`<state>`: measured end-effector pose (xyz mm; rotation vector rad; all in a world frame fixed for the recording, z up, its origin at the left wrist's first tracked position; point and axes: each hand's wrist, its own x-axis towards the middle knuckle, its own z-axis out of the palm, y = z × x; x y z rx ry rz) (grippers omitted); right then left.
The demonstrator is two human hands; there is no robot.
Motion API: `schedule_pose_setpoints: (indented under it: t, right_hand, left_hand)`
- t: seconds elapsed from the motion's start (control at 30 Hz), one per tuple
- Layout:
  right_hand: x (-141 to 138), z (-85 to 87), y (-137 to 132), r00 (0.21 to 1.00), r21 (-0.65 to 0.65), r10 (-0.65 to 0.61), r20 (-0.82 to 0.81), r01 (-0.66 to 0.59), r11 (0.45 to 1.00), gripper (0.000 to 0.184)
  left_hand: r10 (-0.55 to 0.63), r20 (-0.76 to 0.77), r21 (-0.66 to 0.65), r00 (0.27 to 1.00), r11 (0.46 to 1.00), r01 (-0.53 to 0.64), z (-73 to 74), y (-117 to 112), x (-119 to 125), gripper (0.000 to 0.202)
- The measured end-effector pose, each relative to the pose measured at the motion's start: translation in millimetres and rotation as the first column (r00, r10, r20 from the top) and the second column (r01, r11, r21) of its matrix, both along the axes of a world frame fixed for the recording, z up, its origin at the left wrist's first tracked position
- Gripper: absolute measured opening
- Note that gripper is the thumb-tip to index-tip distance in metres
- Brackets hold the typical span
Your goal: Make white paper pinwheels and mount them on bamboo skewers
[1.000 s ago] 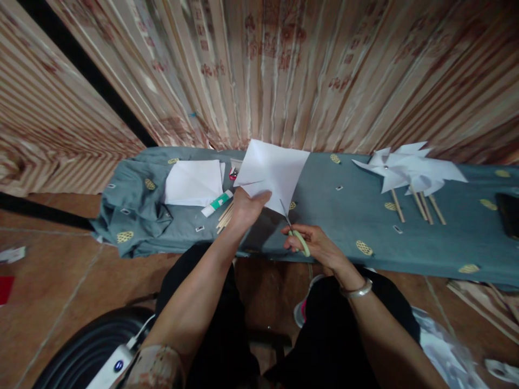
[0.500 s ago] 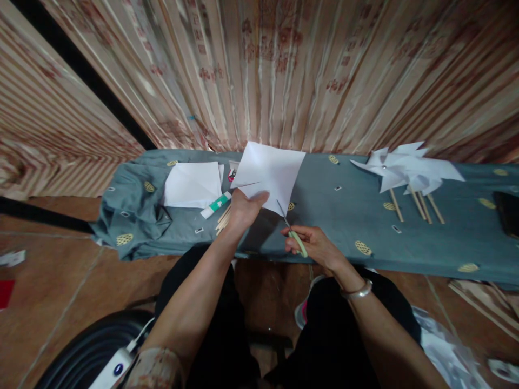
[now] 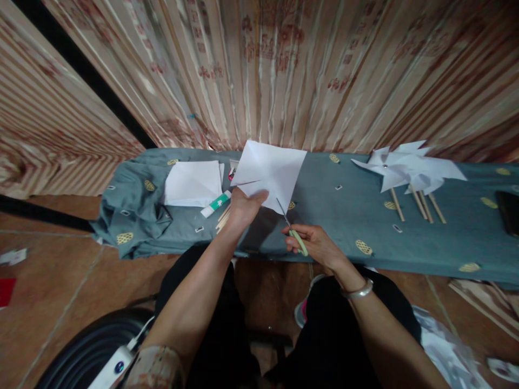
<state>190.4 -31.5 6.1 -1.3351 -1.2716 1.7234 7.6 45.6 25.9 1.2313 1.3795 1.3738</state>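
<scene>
My left hand [image 3: 243,208] pinches the near edge of a white square of paper [image 3: 271,170], holding it tilted above the blue-grey cloth [image 3: 336,216]. A slit runs in from the paper's left side. My right hand [image 3: 314,244] grips scissors [image 3: 292,229] with pale green handles. Their blades point up toward the paper's lower corner and touch its edge or lie just short of it.
Left of the paper lie a stack of white sheets [image 3: 193,183], a green-and-white glue tube [image 3: 217,203], wooden sticks [image 3: 224,216] and a small red item [image 3: 232,173]. Finished white paper pinwheels on sticks [image 3: 409,170] lie at the right, a dark object [image 3: 508,213] beyond. A patterned curtain hangs behind.
Almost nothing has moved. The paper and both hands hold their places; the scissor tips have shifted a little toward the paper's lower corner.
</scene>
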Motion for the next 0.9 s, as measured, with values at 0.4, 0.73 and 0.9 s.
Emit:
schedule_pose_setpoints:
  t: [0.4,0.73,0.9]
  right_hand:
    - [0.6,-1.3,0.8,1.000,0.032,-0.011,0.015,0.011,0.999,0.053]
    - [-0.2,-2.0,0.1,0.999,0.017,-0.041,0.008,0.041,0.999,0.053]
    - [-1.0,-2.6,0.4,0.999,0.039,-0.038,0.004,0.038,0.999,0.052]
  left_hand:
    - [-0.095,-0.046,0.008,0.994,0.995,0.096,-6.8,-3.3,2.6,0.028]
    - [-0.095,-0.047,0.084,0.994,0.992,0.099,-9.3,-0.8,2.2,0.040]
    - [-0.093,-0.055,0.088,0.994,0.991,0.098,-10.1,-0.7,1.6,0.039]
